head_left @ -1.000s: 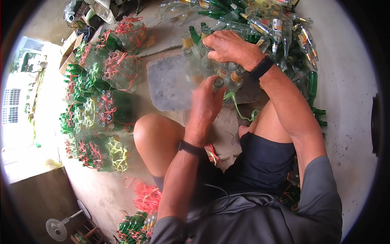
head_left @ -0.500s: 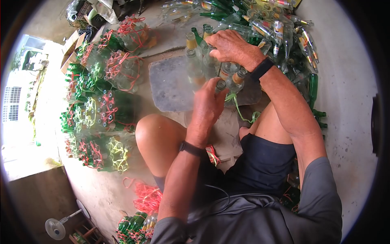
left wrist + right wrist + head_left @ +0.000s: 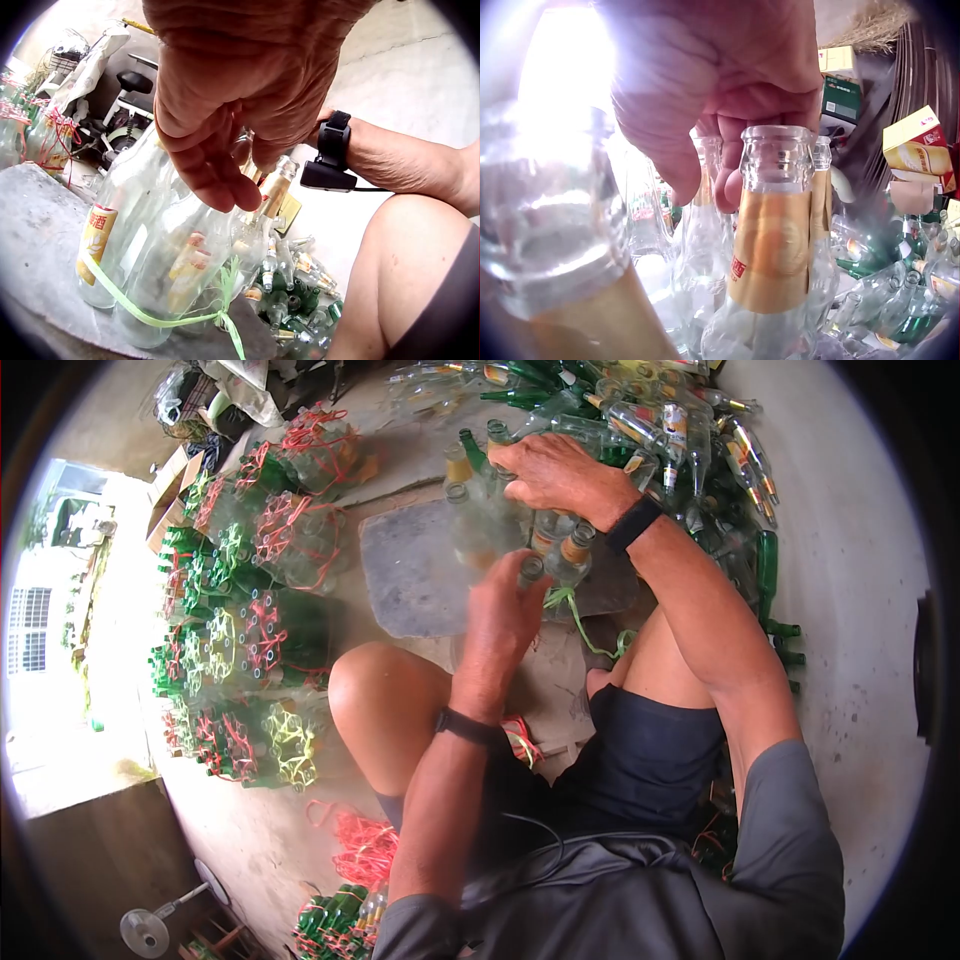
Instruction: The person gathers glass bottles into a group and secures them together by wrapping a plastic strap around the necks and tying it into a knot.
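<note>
My left hand (image 3: 505, 610) grips the neck of a clear glass bottle (image 3: 531, 568) at the near side of a tight upright cluster. Across from it, my right hand (image 3: 565, 475) reaches over the cluster from above, thumb and fingers round another bottle neck (image 3: 706, 154). More clear bottles with gold neck labels, such as this bottle (image 3: 772, 247), stand around that hand. A green bottle (image 3: 472, 450) rises at the back. Light green plastic twine (image 3: 142, 313) runs round the lower part of the cluster, knotted on one side. A grey slab (image 3: 410, 570) lies under the bottles.
Loose clear and green bottles (image 3: 640, 430) are heaped at the back right. Bundles tied with red and green twine (image 3: 300, 530) stand along the left. A tangle of red twine (image 3: 362, 845) lies by the left knee (image 3: 385, 675). A white fan (image 3: 145, 932) is at lower left.
Both hands stay at the same bottle necks and the cluster keeps its place on the slab. The head view has only shifted slightly.
</note>
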